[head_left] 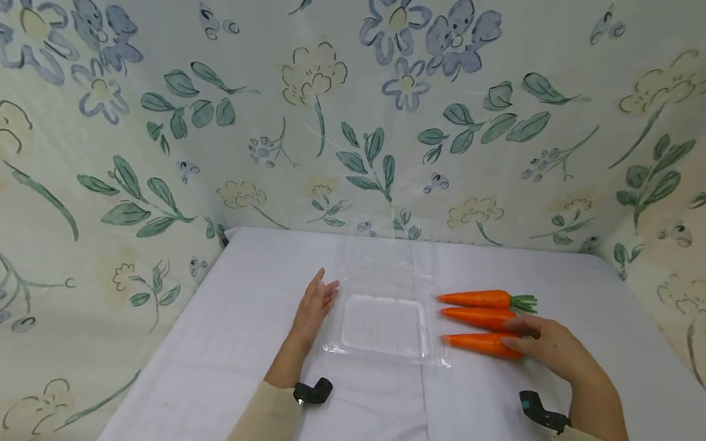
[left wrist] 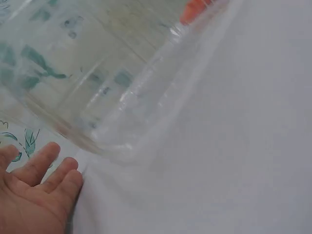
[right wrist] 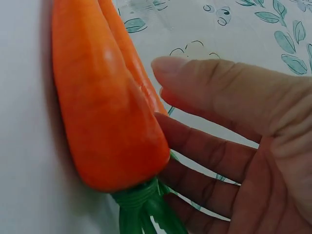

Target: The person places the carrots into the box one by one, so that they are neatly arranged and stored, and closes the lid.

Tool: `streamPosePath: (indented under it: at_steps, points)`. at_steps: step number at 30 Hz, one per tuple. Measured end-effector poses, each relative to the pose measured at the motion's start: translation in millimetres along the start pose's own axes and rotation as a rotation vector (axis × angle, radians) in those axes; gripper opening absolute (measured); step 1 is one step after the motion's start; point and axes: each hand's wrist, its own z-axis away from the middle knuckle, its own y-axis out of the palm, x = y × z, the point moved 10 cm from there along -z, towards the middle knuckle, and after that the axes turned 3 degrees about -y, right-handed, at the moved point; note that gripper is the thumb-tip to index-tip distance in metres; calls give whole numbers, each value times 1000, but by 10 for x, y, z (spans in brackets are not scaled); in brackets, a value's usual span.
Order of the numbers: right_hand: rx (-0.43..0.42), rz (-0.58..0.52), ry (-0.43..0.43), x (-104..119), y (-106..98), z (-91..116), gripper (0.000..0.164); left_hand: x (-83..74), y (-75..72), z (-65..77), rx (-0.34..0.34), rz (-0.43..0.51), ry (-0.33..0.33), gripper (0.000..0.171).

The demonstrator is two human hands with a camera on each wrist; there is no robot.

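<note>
Three orange carrots lie side by side on the right of the table, tips pointing left: a far carrot [head_left: 474, 299] with green stalks showing, a middle carrot [head_left: 474, 316] and a near carrot [head_left: 477, 344]. My right hand [head_left: 551, 346] is at the thick end of the near carrot. In the right wrist view its fingers reach beside that carrot [right wrist: 105, 107], while the thumb stands apart from it. A clear plastic container [head_left: 426, 331] with a raised lid lies open left of the carrots. Along its left side is my left hand [head_left: 313, 311], fingers spread, holding nothing.
A white cloth [head_left: 220, 331] covers the table. Behind and at both sides hangs a floral-patterned sheet [head_left: 265, 208]. Each wrist carries a black camera mount, such as the left mount [head_left: 314, 391].
</note>
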Motion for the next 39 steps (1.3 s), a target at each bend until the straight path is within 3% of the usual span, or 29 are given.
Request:
streamPosePath:
  at_steps: [6, 16, 26, 32, 39]
  points:
    - [14, 19, 26, -38, 28, -7, 65, 61, 79, -29, 25, 175, -23, 67]
    - [1, 50, 18, -42, 47, -16, 65, 134, 187, 19, 39, 64, 0, 58]
    - [21, 114, -10, 28, 28, -1, 70, 73, 207, -12, 74, 80, 35, 58]
    - [80, 115, 55, -33, 98, 7, 82, 52, 234, -25, 88, 90, 30, 59]
    - [96, 137, 21, -31, 119, 39, 75, 41, 229, -13, 83, 127, 34, 59]
